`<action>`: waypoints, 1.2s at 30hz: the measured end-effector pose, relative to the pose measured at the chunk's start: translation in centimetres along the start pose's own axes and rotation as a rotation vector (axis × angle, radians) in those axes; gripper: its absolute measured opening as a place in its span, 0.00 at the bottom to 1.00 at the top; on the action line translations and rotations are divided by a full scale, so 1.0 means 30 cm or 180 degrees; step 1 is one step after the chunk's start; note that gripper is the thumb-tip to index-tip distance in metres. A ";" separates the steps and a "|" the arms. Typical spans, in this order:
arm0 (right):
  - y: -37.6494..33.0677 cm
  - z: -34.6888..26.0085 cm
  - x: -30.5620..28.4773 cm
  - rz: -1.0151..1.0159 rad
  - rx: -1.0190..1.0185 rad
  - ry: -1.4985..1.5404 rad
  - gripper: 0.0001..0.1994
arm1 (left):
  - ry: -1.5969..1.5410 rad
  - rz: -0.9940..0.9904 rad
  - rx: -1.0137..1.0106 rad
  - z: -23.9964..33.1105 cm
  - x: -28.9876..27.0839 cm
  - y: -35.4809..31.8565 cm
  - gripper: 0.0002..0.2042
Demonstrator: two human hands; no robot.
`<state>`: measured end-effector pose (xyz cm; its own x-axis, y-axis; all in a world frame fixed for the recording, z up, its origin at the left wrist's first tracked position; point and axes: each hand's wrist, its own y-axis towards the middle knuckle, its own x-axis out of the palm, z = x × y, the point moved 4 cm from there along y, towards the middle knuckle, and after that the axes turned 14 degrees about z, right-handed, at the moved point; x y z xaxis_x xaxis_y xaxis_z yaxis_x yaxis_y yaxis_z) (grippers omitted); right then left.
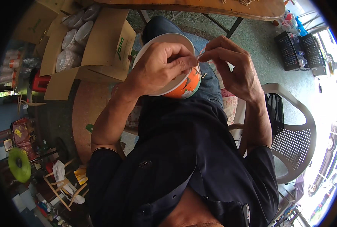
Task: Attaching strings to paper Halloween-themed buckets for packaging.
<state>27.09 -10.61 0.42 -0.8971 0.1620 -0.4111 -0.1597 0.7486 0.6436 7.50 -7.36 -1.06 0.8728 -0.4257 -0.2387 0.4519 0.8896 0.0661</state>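
On my lap rests a round paper tub, white inside with an orange printed outer wall, tilted with its mouth toward the upper left. My left hand reaches over the mouth, its thumb and forefinger pinched together by the right-hand rim. A thin pale cord hangs there in a small loop outside the rim. Pinched fingertips of my right hand meet the left fingertips at this cord; its other fingers are bent. What exactly lies between the fingertips is small and partly hidden.
At upper left an open cardboard box holds stacks of white tubs. A wooden table spans the far side. Black plastic crates stand at far right, and a plastic armchair is beside my right arm. A green fan is at lower left.
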 end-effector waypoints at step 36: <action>-0.024 -0.017 0.020 -0.0259 0.1469 0.0345 0.11 | -0.0078 0.0608 0.0374 0.016 0.021 -0.030 0.09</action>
<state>26.44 -11.38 0.04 -0.9310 0.0416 -0.3626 -0.0535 0.9673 0.2481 7.72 -8.51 -0.81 0.9482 -0.2566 -0.1875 0.2952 0.9296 0.2206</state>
